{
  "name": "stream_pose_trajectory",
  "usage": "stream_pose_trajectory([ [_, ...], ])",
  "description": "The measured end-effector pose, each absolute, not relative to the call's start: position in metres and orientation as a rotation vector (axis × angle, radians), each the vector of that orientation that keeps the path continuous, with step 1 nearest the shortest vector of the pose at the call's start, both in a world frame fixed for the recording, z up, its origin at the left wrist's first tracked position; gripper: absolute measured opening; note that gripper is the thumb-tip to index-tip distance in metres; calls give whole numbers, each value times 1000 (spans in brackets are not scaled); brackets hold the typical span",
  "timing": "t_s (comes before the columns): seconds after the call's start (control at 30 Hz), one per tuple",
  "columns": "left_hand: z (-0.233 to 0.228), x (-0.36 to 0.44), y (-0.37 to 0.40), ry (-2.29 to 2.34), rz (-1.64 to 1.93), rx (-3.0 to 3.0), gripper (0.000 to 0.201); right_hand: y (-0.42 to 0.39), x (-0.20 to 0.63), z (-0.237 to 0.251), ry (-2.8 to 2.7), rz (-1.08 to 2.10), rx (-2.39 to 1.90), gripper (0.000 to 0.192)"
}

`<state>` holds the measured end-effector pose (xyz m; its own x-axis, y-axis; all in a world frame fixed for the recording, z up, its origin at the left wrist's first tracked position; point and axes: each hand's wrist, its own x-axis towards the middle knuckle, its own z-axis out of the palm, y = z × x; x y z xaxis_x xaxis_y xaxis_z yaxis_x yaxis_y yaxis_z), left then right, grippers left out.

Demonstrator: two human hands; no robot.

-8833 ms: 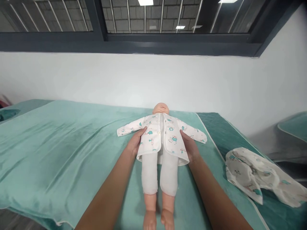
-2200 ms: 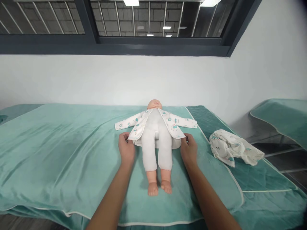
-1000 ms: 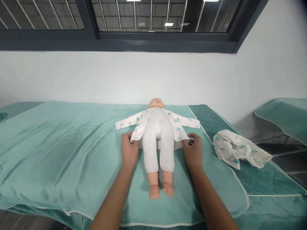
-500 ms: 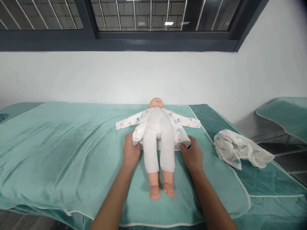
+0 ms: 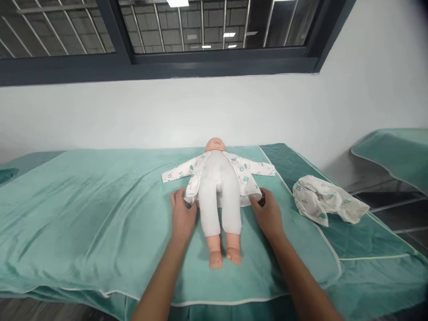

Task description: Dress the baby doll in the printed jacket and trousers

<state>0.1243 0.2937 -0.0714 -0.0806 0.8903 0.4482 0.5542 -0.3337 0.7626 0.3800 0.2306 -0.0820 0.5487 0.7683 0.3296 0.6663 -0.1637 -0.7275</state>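
Observation:
A baby doll (image 5: pixel 220 171) with a white cloth body lies on its back, its head towards the wall and bare feet towards me. It wears a white printed baby jacket (image 5: pixel 246 179), which lies unfastened at the front with both sleeves spread sideways. My left hand (image 5: pixel 182 217) pinches the jacket's lower hem on the left, beside the doll's hip. On the opposite side, my right hand (image 5: pixel 268 216) holds the right hem corner between thumb and fingers. The fingertips are partly hidden by the cloth.
Beneath the doll, a light green blanket (image 5: pixel 110 214) covers the bed. Crumpled white printed baby clothing (image 5: pixel 329 200) lies to the right on a darker green cover (image 5: pixel 371 247). Behind the bed is a white wall (image 5: pixel 150 111) below a barred window (image 5: pixel 214 26).
The view has tilted and shifted slightly. Both hands remain at the jacket's hem, and the doll lies in the same position.

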Motion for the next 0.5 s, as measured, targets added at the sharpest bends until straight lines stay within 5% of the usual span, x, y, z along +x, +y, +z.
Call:
stream_pose_trajectory([
  [0.13,-71,120,289,1549,1459,1914,45,201,407,-74,-1431,-172,-1741,43],
  [0.3,-62,117,271,1379,1641,2156,25,164,478,-63,-1512,-566,-2178,53],
  [0.5,-61,123,244,1018,1474,2458,26,147,548,-60,-1412,-282,-2297,62],
])
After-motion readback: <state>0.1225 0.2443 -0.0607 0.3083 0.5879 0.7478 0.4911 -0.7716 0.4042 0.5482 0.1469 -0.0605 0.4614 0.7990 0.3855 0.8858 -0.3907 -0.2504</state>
